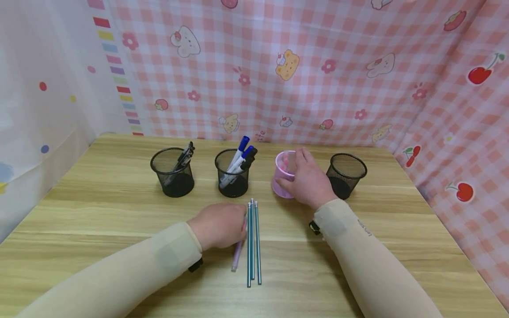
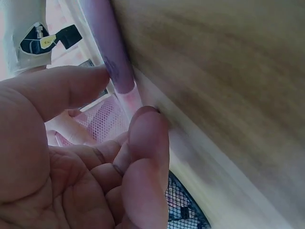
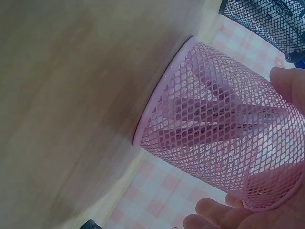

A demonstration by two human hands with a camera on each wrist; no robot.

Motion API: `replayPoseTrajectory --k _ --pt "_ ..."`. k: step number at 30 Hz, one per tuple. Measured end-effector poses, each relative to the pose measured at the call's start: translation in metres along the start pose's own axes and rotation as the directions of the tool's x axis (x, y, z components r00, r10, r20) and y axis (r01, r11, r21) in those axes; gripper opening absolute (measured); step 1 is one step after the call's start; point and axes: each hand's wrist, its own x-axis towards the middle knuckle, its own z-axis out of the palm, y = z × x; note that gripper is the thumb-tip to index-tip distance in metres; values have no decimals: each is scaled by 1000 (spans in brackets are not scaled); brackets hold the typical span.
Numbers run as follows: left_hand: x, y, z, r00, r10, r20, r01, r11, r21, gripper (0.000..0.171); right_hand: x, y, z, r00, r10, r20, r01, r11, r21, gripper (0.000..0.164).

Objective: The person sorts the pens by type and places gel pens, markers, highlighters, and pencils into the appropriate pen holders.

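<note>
My left hand (image 1: 220,226) is low over the table, thumb and fingertips pinching a purple pen (image 1: 237,256). In the left wrist view the thumb presses one side of the pen (image 2: 112,47), and the fingertips overlap its pale pink end. Right beside that hand lie several teal pencils (image 1: 258,247) with white eraser ends. Further back, my right hand (image 1: 312,179) holds a pink mesh pen cup (image 1: 280,189) around its upper part. The cup stands upright, and pink pens (image 3: 209,119) show through its mesh in the right wrist view.
Left of the pink cup stand two black mesh cups, one (image 1: 178,187) with black pens and one (image 1: 233,191) with blue- and black-capped markers. Another black mesh cup (image 1: 345,174) stands just right of my right hand. A pink checked curtain (image 1: 254,66) hangs behind the wooden table (image 1: 99,212).
</note>
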Motion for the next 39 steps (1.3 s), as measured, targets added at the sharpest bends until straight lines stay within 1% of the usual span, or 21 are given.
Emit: replayPoseTrajectory --k 4,10,17,22,28,33,39 --pt "0 0 1 1000 8 -5 -8 1000 -2 15 0 0 0 1000 3 5 -3 1000 2 111" --pt "1 -1 1 1000 0 0 0 1000 7 16 0 0 0 1000 6 8 -6 1000 1 111" --pt "3 -1 1 1000 -22 15 22 1000 9 21 0 0 1 1000 11 5 -11 1000 5 111" --pt "3 -3 0 1000 -18 20 18 1000 6 19 0 -1 1 1000 12 2 -12 1000 9 111" --pt "1 -3 -1 999 -24 24 24 999 -21 17 -1 -1 1 1000 2 -2 -2 1000 -1 111" --pt "2 -4 -1 999 -28 18 29 999 -32 20 -2 -1 0 1000 -6 -10 6 1000 -1 110" --pt "2 -4 -2 999 -31 12 31 999 -21 27 -1 -1 0 1000 -2 -14 3 1000 4 109"
